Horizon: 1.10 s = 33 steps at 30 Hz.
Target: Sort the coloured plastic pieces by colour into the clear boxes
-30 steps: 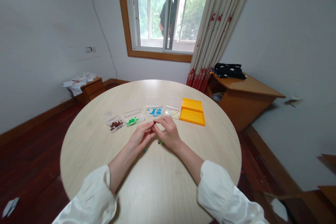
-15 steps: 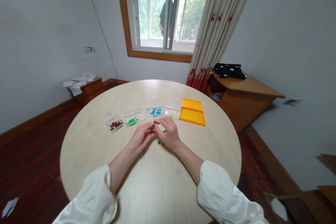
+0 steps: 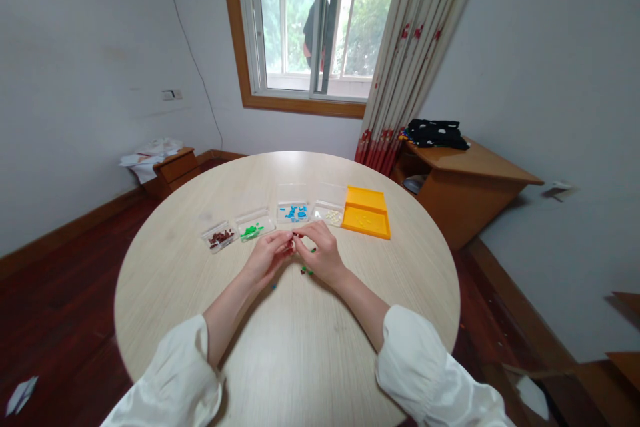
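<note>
Over the middle of the round table point(image 3: 295, 360), my left hand point(image 3: 267, 255) and my right hand point(image 3: 321, 252) meet at the fingertips. Both are closed in a pinch; whatever lies between the fingers is too small and too covered to name. Under my right hand lie a few tiny green pieces point(image 3: 310, 273) and a brown piece point(image 3: 303, 271). One small blue piece point(image 3: 274, 286) rests beside my left wrist. Just beyond the hands, clear boxes hold brown pieces point(image 3: 221, 238), green pieces point(image 3: 252, 231), blue pieces point(image 3: 295, 213) and cream pieces point(image 3: 333, 217).
An opened yellow case point(image 3: 367, 195) stands at the right end of the row of boxes, with small yellow pieces inside. Beyond the table are a wooden desk point(image 3: 480, 167) with dark cloth on it, a curtain point(image 3: 415, 47) and a small cabinet point(image 3: 177, 163) at left.
My fingertips have shifted only slightly, still pressed close together. The small pieces below my right hand show a little more. The boxes have stayed put.
</note>
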Motion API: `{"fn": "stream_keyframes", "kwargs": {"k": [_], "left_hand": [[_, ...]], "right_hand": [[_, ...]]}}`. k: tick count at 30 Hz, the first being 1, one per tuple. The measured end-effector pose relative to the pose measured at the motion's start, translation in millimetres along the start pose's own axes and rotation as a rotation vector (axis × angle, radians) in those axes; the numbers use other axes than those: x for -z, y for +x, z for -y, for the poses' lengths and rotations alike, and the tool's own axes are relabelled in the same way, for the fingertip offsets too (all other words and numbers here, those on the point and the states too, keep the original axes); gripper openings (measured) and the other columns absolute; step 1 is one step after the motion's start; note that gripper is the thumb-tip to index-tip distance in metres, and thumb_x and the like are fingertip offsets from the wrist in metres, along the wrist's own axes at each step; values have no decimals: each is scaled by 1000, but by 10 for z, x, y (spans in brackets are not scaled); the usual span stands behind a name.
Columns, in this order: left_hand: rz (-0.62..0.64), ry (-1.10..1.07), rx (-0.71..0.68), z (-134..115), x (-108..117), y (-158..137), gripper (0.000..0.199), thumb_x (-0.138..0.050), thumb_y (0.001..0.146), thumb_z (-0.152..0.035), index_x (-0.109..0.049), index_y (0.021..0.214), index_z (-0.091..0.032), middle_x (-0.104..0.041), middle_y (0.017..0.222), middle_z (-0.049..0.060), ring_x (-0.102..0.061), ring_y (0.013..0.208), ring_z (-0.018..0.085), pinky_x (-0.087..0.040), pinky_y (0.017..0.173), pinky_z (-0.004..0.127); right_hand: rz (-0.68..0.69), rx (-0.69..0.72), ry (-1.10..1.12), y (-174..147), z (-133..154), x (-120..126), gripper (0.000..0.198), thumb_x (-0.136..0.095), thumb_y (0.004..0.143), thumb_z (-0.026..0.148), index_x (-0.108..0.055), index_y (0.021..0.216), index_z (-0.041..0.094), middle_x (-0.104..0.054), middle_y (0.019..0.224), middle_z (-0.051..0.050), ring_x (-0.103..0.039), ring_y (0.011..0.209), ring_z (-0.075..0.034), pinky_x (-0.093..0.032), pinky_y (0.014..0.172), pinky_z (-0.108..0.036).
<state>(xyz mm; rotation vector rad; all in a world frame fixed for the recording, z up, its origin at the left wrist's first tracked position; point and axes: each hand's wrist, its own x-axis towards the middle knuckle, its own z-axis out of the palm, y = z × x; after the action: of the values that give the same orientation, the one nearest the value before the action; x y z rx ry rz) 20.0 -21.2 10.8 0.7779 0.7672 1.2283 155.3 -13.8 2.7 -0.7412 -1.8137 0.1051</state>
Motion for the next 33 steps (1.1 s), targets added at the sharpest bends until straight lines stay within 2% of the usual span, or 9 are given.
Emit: {"fn": "stream_keyframes", "kwargs": {"k": [7,17,28,33], "left_hand": [[11,22,20,-14,35,23,26,-82,52,-26,-70,69,-10,-65,69,4,-55,63,9,-45,63,21],[-32,38,25,-35,9,-2,28,-83,50,-27,-70,67,-10,-63,68,3,-54,61,8,-46,61,19],[-55,51,0,5,29,30,31,-84,46,-31,-69,63,-10,-59,60,1,-51,55,7,-45,57,20],[-89,138,-53,-1,30,34,32,-84,45,-33,-70,63,-11,-63,64,2,-52,58,8,-44,57,21]], "right_hand": [[-14,24,18,-11,-24,-7,13,-56,83,15,-66,91,20,-66,77,-4,-56,76,-18,-45,71,-33],[-44,-39,37,-16,-36,-2,7,-59,82,19,-65,82,22,-65,75,-2,-57,76,-17,-45,71,-33],[-51,-54,56,-3,-20,-8,9,-58,81,17,-65,79,22,-65,73,-2,-57,73,-17,-46,69,-33],[-48,-104,72,-12,-46,-31,9,-59,80,17,-65,75,21,-65,70,-1,-57,70,-16,-46,67,-32]]}}
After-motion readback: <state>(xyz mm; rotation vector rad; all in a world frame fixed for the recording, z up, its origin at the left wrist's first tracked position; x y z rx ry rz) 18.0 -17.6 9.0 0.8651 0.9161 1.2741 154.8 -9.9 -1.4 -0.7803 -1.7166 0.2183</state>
